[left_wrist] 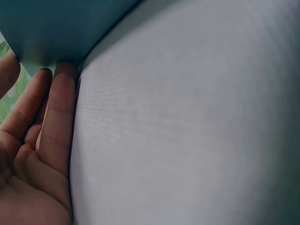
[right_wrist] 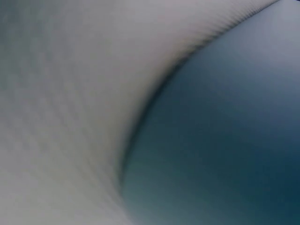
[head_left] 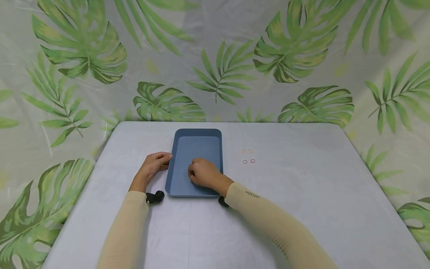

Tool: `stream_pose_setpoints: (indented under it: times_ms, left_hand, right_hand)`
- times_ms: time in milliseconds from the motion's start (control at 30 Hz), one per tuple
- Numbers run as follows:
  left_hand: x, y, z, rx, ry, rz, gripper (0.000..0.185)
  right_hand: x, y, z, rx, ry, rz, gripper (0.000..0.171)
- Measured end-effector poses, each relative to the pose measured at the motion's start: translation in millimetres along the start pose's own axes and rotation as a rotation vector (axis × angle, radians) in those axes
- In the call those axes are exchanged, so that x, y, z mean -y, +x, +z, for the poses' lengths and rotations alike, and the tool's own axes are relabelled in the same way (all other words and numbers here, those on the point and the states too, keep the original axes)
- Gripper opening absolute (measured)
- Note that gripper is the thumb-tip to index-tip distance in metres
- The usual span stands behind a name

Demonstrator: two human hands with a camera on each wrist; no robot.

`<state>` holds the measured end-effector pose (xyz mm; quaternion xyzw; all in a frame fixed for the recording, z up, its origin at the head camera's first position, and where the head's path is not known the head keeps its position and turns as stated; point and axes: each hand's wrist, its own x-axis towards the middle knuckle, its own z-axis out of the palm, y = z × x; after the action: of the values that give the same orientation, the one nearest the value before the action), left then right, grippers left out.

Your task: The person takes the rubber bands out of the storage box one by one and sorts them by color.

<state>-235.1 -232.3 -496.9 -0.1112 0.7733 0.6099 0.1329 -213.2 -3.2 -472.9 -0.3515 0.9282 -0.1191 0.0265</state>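
A blue rectangular tray point(head_left: 198, 144) lies on the white-covered table. Along its left side, my left hand point(head_left: 155, 164) rests with fingertips touching the outer wall. In the left wrist view the left fingers point(left_wrist: 58, 108) are fairly straight against the tray wall point(left_wrist: 61, 33), the thumb up near its rim. Over the tray's inside is my right hand point(head_left: 205, 173), its fingers curled downward close to the tray floor. Whatever might be between those fingers is hidden. The right wrist view shows only the blurred tray point(right_wrist: 211, 131) and pale cloth, no hand.
To the right of the tray lie several small thin rings, two orange ones point(head_left: 250, 151) behind and two red ones point(head_left: 253, 161) in front. A leaf-patterned curtain point(head_left: 221, 74) hangs behind the table point(head_left: 302, 179). A black wrist camera point(head_left: 156, 197) sits by the tray's near left corner.
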Motion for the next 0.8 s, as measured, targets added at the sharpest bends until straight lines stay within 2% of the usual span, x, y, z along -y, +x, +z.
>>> stream_pose_setpoints:
  times_ms: [233,333,567,800]
  left_hand:
    - [0.4,0.7,0.5,-0.009,-0.004,-0.004,0.046]
    - [0.2,0.4,0.3,-0.002,0.002,0.001,0.046]
    - [0.0,-0.7,-1.3,-0.008,0.024,-0.009,0.045]
    - [-0.8,-1.5,-1.6,0.001,0.019,0.001,0.046]
  right_hand:
    - [1,0,0,0.013,-0.054,-0.042,0.012]
    - [-1,0,-1,0.004,-0.021,-0.065,0.015]
    - [-13,0,-8,-0.042,0.184,-0.111,0.013]
    - [-28,-5,-20,-0.066,0.461,-0.034,0.009]
